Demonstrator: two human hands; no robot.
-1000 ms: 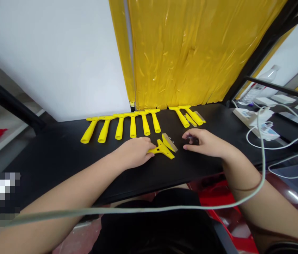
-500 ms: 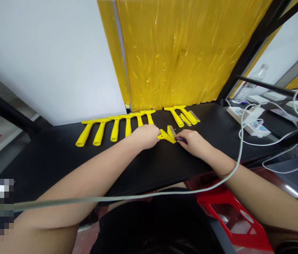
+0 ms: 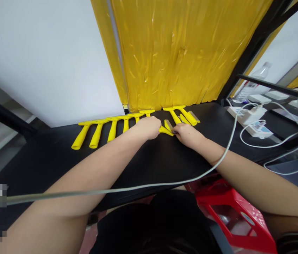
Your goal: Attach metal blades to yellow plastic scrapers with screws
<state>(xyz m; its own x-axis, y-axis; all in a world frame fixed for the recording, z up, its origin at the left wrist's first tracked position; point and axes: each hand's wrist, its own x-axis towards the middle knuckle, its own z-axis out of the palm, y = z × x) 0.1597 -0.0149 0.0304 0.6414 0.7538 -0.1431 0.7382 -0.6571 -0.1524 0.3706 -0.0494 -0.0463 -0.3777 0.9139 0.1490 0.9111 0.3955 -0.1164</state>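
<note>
My left hand [image 3: 150, 127] is closed round the handle of a yellow scraper [image 3: 166, 131], whose head points right, low over the black table. A pale metal blade [image 3: 168, 125] shows at the scraper's head. Against that head, my right hand [image 3: 187, 134] pinches a small dark tool [image 3: 175, 132]; the fingers hide most of it, so its kind is unclear. Behind my left hand runs a row of several yellow scrapers [image 3: 95, 134], handles toward me. Just beyond my right hand lie more yellow pieces, among them a scraper [image 3: 175, 115] and one with a metal blade [image 3: 191, 117].
The black table [image 3: 149, 165] backs onto a white panel [image 3: 54, 63] and a yellow-wrapped surface [image 3: 165, 56]. On the right are a power strip [image 3: 257, 128], cables and a plastic bottle [image 3: 254, 83]. A white cable [image 3: 165, 184] crosses before me, above a red stool [image 3: 244, 218].
Both hands, with the scraper and the dark tool, have shifted slightly toward the back of the table. Less of the dark tool shows now. My view has tilted a little.
</note>
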